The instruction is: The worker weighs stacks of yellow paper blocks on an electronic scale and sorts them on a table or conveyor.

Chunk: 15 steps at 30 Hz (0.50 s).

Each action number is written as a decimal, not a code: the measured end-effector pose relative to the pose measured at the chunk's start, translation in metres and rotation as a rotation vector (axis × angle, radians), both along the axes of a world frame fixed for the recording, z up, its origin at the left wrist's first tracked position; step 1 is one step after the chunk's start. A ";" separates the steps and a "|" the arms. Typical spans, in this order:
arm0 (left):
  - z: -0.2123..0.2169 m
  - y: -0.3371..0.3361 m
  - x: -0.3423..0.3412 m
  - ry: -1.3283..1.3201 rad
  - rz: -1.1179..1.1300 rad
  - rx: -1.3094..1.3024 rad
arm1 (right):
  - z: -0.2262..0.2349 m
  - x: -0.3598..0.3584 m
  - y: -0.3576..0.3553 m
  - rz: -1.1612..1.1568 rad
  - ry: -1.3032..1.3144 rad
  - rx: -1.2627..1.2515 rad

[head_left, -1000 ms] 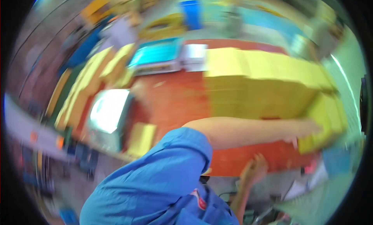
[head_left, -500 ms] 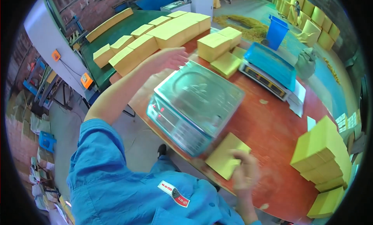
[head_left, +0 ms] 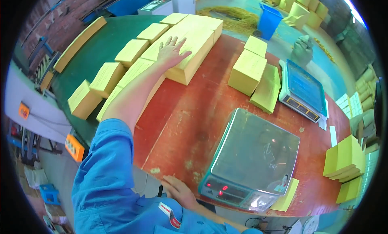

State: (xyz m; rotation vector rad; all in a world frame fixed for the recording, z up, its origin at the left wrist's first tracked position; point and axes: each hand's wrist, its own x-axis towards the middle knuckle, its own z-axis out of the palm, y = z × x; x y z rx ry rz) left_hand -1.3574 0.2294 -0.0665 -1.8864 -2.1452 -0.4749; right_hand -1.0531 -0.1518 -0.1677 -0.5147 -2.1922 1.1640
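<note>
Stacks (head_left: 201, 29) of yellow now beneath wide-splayed left hand (head_left: 172, 54), contact unclear; loosely extended right hand (head_left: 180, 191) left of silver-topped scale (head_left: 258, 151).

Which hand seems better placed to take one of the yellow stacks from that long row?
Probably the left hand: it is spread, palm down, over the long row. The right hand is farther away, by the near edge of the red table.
</note>
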 end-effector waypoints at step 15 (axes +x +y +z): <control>-0.028 0.111 0.017 -0.004 -0.088 -0.243 | -0.005 -0.004 -0.008 -0.199 -0.095 -0.222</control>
